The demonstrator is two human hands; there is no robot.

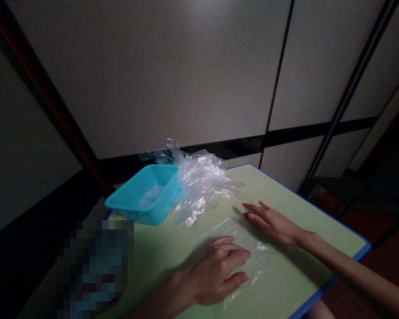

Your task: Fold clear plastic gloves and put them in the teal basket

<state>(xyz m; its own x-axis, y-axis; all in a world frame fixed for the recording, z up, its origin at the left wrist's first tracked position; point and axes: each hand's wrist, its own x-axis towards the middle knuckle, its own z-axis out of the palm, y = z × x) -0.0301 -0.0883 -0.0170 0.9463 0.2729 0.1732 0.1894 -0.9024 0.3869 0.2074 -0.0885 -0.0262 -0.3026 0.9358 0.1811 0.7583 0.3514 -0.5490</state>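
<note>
A clear plastic bag (257, 254) lies spread out on the pale green table, its straight edge toward the far side. My left hand (219, 270) rests over the near left part of it, palm down, fingers loosely bent and apart. At the bag's far right side, my right hand (274, 223) is stretched out, fingers extended above the tabletop; whether it touches the film I cannot tell. Beyond both hands sits a crumpled heap of clear plastic bags (202, 177).
A turquoise plastic basin (156, 212) stands left of the heap, with something pale and flat inside. The table (332, 232) has a blue edge and stands by light cabinet panels (173, 79). A blurred-out object (99, 266) is at the lower left.
</note>
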